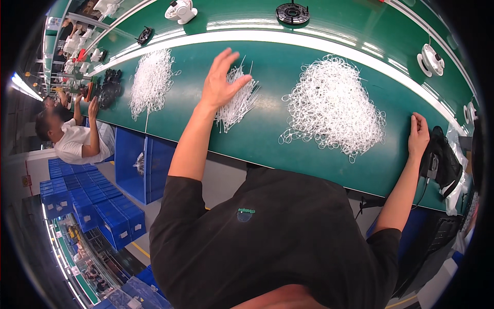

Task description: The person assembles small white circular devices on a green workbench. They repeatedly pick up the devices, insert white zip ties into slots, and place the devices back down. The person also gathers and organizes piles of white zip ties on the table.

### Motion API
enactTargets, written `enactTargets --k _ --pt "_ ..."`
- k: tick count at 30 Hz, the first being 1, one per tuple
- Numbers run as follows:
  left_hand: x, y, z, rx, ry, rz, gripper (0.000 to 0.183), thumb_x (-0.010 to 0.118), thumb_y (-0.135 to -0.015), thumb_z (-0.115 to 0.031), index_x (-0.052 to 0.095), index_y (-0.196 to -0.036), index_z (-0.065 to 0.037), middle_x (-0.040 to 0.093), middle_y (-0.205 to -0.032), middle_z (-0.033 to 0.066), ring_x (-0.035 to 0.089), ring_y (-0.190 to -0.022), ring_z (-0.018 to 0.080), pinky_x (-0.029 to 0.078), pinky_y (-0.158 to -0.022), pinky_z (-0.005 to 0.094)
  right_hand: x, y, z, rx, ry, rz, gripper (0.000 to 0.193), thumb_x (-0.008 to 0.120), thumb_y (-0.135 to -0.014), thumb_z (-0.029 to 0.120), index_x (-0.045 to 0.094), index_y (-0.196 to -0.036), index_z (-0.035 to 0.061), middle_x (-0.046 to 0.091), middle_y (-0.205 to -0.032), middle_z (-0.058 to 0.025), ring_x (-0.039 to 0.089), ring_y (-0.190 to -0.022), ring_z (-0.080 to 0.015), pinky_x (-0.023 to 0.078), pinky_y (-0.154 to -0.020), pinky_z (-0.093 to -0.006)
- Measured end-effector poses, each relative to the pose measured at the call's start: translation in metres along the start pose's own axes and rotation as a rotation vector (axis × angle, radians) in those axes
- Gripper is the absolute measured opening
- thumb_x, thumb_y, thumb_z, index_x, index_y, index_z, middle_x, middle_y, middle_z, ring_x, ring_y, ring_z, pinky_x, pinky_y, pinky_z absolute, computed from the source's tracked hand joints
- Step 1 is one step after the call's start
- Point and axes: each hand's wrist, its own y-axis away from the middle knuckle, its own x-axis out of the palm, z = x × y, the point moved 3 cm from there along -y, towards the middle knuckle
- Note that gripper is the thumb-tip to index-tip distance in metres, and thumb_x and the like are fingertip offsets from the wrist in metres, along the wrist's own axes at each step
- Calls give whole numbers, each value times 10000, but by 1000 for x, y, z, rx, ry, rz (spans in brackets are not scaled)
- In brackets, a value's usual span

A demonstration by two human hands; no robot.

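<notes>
My left hand (pixel 222 85) hovers over a small heap of straight white cable ties (pixel 239 105), its fingers spread and nothing visible in them. To its right lies a large pile of white cable ties bent into loops (pixel 337 105). Another pile of looped white ties (pixel 152 82) sits to the left, with one long tie sticking out toward the near edge. My right hand (pixel 419 135) is at the right end of the green table (pixel 272 141), beside a black mesh bag; its fingers are loosely bent and slightly apart, and no thing shows in them.
White fan-like parts (pixel 180 11) and a round black part (pixel 292 14) stand on the green belt beyond a pale rail (pixel 247 36). The black mesh bag (pixel 443 162) has a cable. At left a person (pixel 77 136) works near black parts (pixel 109 88); blue bins (pixel 121 221) stand below.
</notes>
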Motion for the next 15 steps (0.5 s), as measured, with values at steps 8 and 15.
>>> enactTargets --k 8,15 --pt "28 -2 1 48 -277 270 694 712 -850 -504 577 -1305 1 519 -1437 170 452 -1367 328 363 -1117 457 -1 1 0 -14 13 -9 236 651 -964 216 695 -1121 46 713 -956 -50 655 -873 -119 513 -799 -267" --pt "-1 26 -11 -51 -30 302 661 777 -798 -451 599 -1309 -71 517 -1436 164 434 -1377 332 300 -1137 536 0 2 2 -8 4 -16 228 648 -966 210 697 -1110 41 711 -947 -49 654 -864 -119 514 -795 -267"
